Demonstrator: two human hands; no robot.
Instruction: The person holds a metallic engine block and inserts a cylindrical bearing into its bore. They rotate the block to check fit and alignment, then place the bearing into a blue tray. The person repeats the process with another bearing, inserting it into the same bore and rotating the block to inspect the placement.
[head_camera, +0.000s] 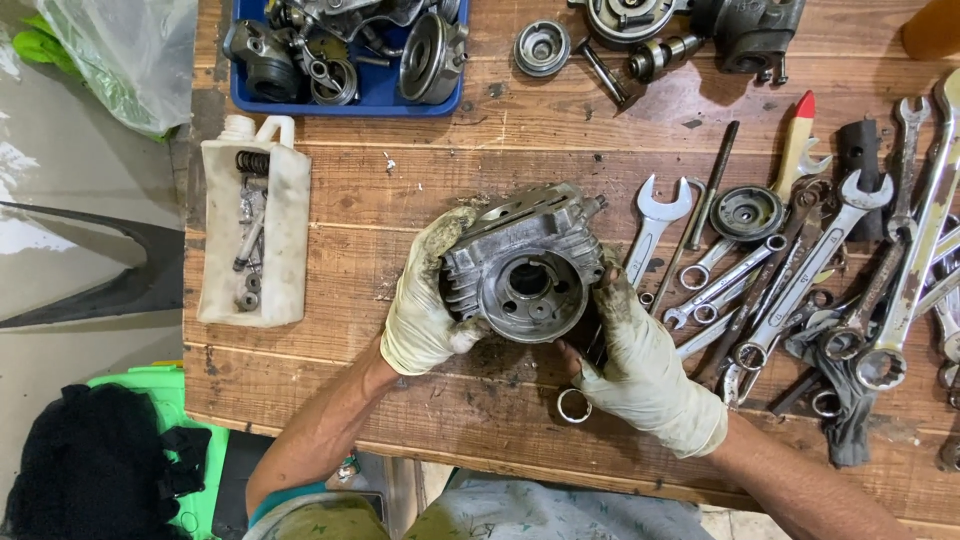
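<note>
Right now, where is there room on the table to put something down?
Bare wood lies between the white cut-open jug and the left hand, and below the blue tray. The near table edge is free too. The right side is crowded with wrenches.

One package is a white plastic jug (253, 232) with its side cut open, lying flat near the left edge of the wooden bench (480, 410); its capped neck and handle point toward the far edge, and it holds springs, bolts and other small metal parts. A second container, a blue rectangular plastic tray (380, 95), sits at the far edge of the bench just beyond the jug and is filled with grey metal engine parts. A crumpled translucent plastic bag (120, 55) with green showing through lies off the bench at the far left corner; no labels, signs or screens are visible.
</note>
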